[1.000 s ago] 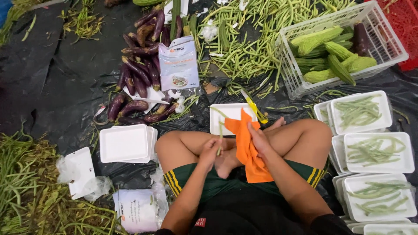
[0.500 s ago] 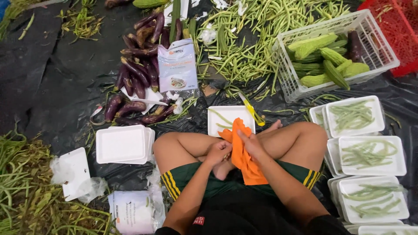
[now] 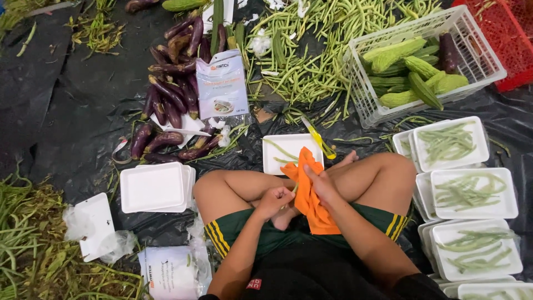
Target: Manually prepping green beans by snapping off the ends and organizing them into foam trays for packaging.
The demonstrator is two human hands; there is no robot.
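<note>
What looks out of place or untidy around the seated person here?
Little is truly amiss. Loose green beans lie strewn over the black sheet, and an eggplant sits among the gourds in the white basket. The right hand rests on an orange cloth.

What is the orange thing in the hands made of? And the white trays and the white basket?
The orange cloth looks like soft fabric: it folds and drapes over the leg under the right hand. The empty white trays look like matte foam, thick-rimmed and dull. The white basket looks like hard plastic, a stiff moulded grid. The left hand is curled beside the cloth.
</note>
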